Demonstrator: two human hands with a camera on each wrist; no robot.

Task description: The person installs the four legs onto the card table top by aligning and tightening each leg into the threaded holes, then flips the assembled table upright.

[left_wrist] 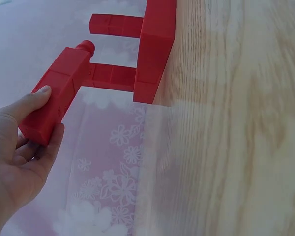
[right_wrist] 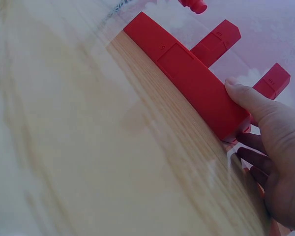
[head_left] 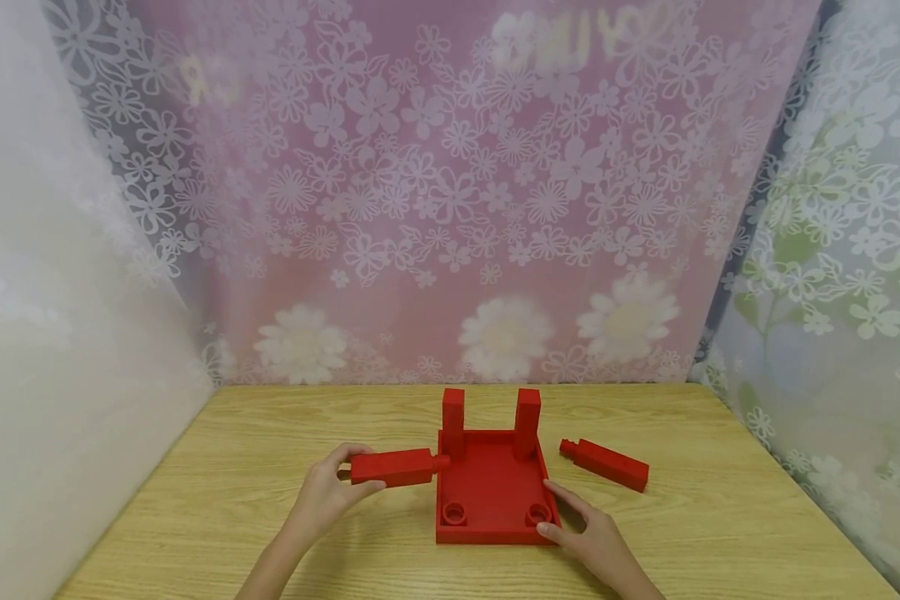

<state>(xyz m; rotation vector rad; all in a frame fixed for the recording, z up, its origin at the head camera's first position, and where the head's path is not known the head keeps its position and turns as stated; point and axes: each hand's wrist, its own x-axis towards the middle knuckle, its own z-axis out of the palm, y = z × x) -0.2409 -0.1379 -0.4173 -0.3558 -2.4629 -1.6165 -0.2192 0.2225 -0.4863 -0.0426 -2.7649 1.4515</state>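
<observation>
A red square tray-like base (head_left: pixel 491 492) lies on the table, two red posts (head_left: pixel 453 417) upright at its far corners and two round sockets (head_left: pixel 454 514) at its near corners. My left hand (head_left: pixel 326 498) holds a red leg (head_left: pixel 393 467) between thumb and fingers, its knobbed end pointing right at the base's left side. In the left wrist view the held leg (left_wrist: pixel 56 93) is tilted, its knob free of the sockets. My right hand (head_left: pixel 596 542) grips the base's near right corner; in the right wrist view the thumb presses the base (right_wrist: pixel 187 78) near its end.
Another red leg (head_left: pixel 611 465) with a knobbed end lies on the wooden table (head_left: pixel 285 425) to the right of the base. Behind the table hangs a pink flowered cloth (head_left: pixel 450 208), with pale sheets at the left and right sides.
</observation>
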